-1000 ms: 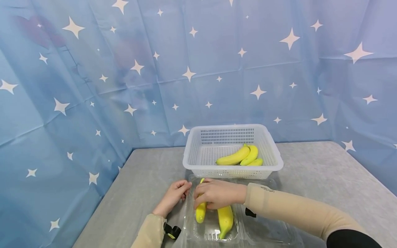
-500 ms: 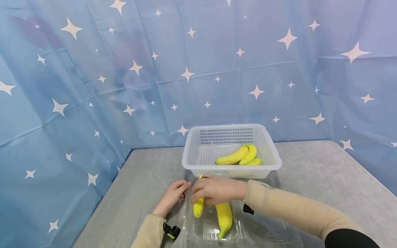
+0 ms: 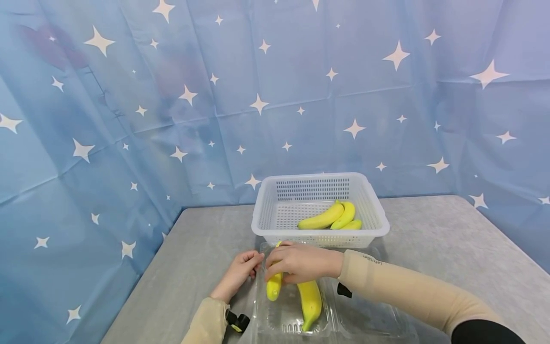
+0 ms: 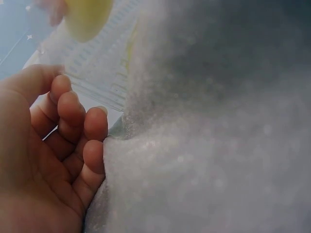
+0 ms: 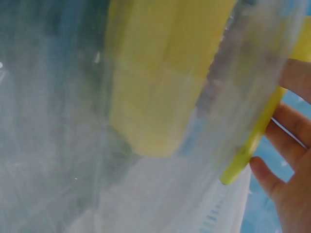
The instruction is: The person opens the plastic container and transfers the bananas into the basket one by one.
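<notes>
My right hand [image 3: 301, 262] grips a yellow banana [image 3: 273, 288] over the left part of a clear plastic clamshell box [image 3: 281, 316]. In the right wrist view the banana's stem end [image 5: 239, 167] shows by my fingertips. A second banana [image 3: 311, 306] lies in the box, its far end hidden by the right hand. At the box's left edge is my left hand [image 3: 240, 270]. Its thumb and index finger pinch the clear rim [image 4: 95, 92] in the left wrist view, while the other fingers are curled.
Behind the box stands a white slotted basket [image 3: 322, 233] with several bananas [image 3: 322, 220] at its right side. The box's other half [image 3: 369, 317] lies flat to the right, under the right forearm. A blue starry curtain [image 3: 301, 119] borders the grey table [image 3: 215, 234].
My right hand has shifted slightly left and away from me with the banana. The left hand keeps its place at the box's edge.
</notes>
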